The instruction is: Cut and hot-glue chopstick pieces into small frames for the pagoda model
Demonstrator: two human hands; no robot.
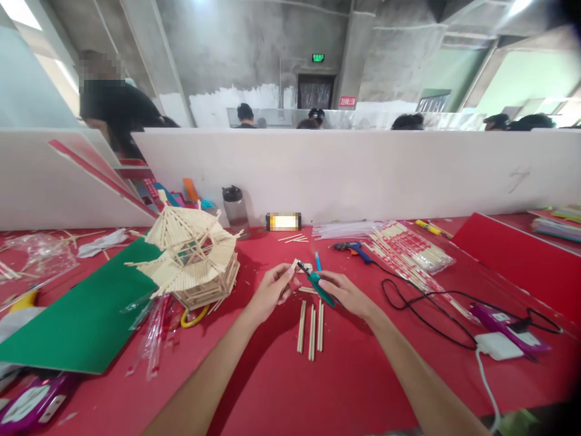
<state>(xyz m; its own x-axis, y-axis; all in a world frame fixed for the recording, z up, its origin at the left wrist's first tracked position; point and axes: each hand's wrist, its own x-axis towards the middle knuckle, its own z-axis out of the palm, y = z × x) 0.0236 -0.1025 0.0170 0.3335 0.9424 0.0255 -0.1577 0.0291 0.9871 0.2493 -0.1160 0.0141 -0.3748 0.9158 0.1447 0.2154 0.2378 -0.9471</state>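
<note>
Near the middle of the red table, my left hand pinches a small piece of pale wooden stick. My right hand is closed around green-handled pliers, whose dark jaws meet the stick piece. Below the hands lie several pale sticks in three upright groups. A few short pieces rest just behind them. To the left stands a pagoda-like model of wooden sticks, partly on a green board.
A blue glue gun with a black cable lies right, by packs of sticks. A bottle and a phone stand by the white partition. A power strip is far right. A person bends beyond the partition.
</note>
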